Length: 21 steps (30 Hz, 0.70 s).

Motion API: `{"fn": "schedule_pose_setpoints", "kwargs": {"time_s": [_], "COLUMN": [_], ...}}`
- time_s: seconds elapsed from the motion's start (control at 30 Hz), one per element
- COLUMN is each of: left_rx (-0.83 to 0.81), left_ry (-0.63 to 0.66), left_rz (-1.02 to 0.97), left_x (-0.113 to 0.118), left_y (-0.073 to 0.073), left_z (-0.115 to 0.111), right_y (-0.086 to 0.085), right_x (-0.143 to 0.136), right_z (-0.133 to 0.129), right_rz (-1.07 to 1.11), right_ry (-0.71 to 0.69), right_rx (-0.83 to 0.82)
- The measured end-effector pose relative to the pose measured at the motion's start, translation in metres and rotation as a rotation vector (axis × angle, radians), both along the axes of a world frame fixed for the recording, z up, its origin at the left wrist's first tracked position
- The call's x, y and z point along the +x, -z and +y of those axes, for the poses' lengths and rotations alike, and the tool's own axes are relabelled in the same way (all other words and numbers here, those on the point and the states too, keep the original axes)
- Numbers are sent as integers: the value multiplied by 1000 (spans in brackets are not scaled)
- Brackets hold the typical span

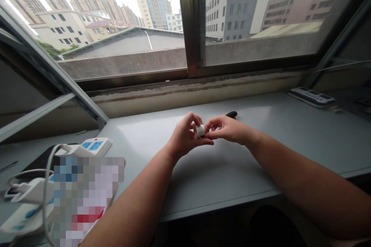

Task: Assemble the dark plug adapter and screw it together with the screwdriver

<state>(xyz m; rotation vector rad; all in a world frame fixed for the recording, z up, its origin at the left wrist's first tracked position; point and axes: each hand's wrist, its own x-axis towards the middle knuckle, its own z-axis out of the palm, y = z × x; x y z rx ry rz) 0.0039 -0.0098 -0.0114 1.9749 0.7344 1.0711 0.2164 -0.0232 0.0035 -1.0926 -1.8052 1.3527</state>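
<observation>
Above the grey desk, my left hand (188,133) grips a small white cylinder (199,131), perhaps a cap or spool, with its fingers curled around the far side. My right hand (222,128) comes in from the right, thumb and fingertips pinched together at the cylinder's right end. What lies between those fingertips is too small and hidden to make out. A black object with a rounded end (232,114) shows behind my right hand, partly covered by it.
The grey desk (139,170) runs up to the window wall. At left are white power strips (97,146) with plugs and cables, beside a blurred-out packet (89,200). A dark-and-white power strip (313,97) lies at the far right. A metal frame (87,104) rises at left.
</observation>
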Motion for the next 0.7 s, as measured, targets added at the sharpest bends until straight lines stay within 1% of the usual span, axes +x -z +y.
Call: {"fn": "schedule_pose_setpoints", "kwargs": {"time_s": [0.1,0.27,0.4,0.5,0.57,0.7], "left_rx": [6,39,114,158,193,278], "left_ry": [-2,-29,-61,-72,-64,-34], "left_rz": [11,-4,61,81,72,66], "left_x": [0,1,2,4,6,9], "left_y": [-1,-3,-3,-5,-7,-10], "left_z": [0,-2,-3,-5,-8,-12], "right_y": [1,1,0,0,1,2], "right_x": [1,-2,-8,-12,-13,-13], "right_z": [0,-2,-5,-6,-7,-6], "right_rz": [81,156,182,261,304,323], "right_ry": [-37,-18,16,34,34,38], "right_rx": [-101,-155,-211,-249,-301,-401]}}
